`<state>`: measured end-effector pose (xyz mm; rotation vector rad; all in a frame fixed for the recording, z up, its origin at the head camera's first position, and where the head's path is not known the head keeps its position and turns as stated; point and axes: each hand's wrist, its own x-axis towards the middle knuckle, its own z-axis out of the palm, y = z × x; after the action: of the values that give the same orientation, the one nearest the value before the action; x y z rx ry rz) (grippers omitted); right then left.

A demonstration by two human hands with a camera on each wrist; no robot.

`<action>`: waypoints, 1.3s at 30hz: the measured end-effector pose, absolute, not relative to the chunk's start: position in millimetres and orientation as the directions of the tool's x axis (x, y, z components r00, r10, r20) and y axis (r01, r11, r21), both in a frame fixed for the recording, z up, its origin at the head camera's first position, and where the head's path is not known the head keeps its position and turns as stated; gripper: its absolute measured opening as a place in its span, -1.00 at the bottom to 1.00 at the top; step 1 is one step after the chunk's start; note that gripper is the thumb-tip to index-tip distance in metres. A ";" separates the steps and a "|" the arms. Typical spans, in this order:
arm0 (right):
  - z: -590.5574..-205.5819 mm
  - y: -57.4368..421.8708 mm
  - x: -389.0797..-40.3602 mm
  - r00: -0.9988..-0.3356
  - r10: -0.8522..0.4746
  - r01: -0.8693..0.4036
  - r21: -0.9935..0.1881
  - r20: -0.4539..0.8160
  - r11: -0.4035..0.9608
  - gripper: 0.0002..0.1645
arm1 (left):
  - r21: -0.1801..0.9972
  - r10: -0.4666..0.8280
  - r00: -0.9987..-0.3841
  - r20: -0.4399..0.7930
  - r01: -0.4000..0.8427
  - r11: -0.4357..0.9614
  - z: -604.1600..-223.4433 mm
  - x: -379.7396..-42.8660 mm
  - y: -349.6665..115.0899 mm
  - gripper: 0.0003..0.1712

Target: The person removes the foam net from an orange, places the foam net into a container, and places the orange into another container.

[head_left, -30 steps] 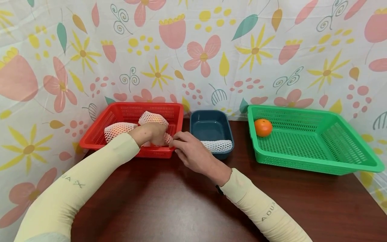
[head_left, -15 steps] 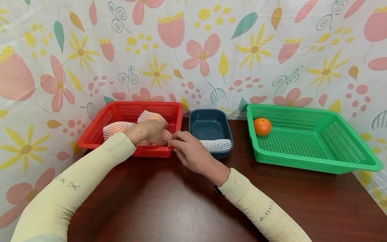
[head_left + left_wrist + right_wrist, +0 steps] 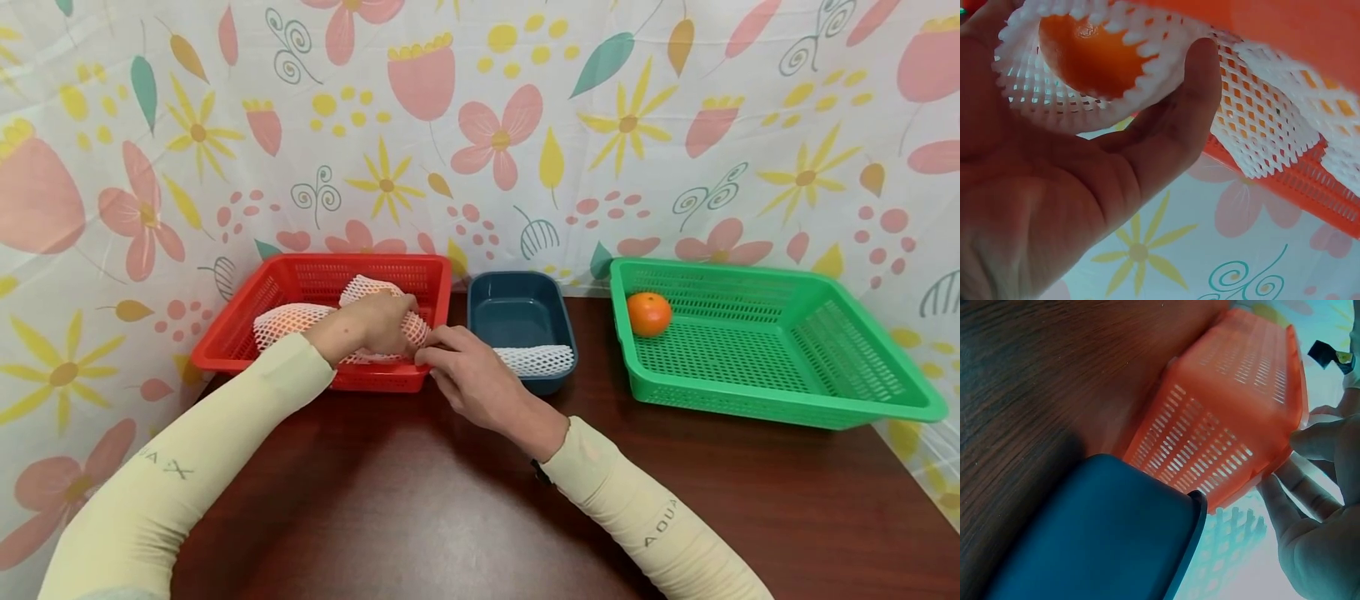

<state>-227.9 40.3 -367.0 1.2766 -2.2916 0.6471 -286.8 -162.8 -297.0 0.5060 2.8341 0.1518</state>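
Left of centre in the head view, the left hand (image 3: 372, 325) has its thumb and fingers curled round an orange fruit (image 3: 1092, 56) in a white foam net (image 3: 1069, 114); the left wrist view, at its upper left, shows the fruit through the net's open end. This bundle is above the red basket (image 3: 213, 354). The right hand (image 3: 476, 375), at the frame's centre, has bent fingertips at the basket's near right corner; whether they pinch the rim or the netting, I cannot tell. Inside the same basket lie two more netted fruits, one at its left (image 3: 288, 319) and one towards the back (image 3: 366, 287).

Just right of the basket, mid-frame, stands a dark blue tray (image 3: 517, 317) with a flattened foam sleeve (image 3: 536, 361) across its near end. At the right of the frame, a green basket (image 3: 750, 417) contains one bare orange (image 3: 649, 314), near its left wall.
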 end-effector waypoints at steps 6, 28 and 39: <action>-368.0 40.1 -228.1 -0.483 -0.659 -0.865 -0.195 0.576 0.463 -0.74 | 0.171 0.345 -0.917 -0.202 0.314 0.934 -294.7 -282.2 -166.3 -0.18; -367.9 40.9 -228.7 -0.496 -0.659 -0.858 -0.207 0.565 0.470 -0.71 | 0.296 0.352 -0.934 -0.065 0.319 0.900 -279.5 -270.4 -173.4 -0.19; -368.7 41.4 -228.3 -0.500 -0.657 -0.857 -0.214 0.565 0.468 -0.73 | 0.385 0.343 -0.939 -0.010 0.313 0.868 -281.6 -262.2 -177.7 -0.21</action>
<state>-228.3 41.4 -368.7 1.2681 -2.3154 0.6743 -262.2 -177.7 -281.6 0.5202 2.9612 0.5903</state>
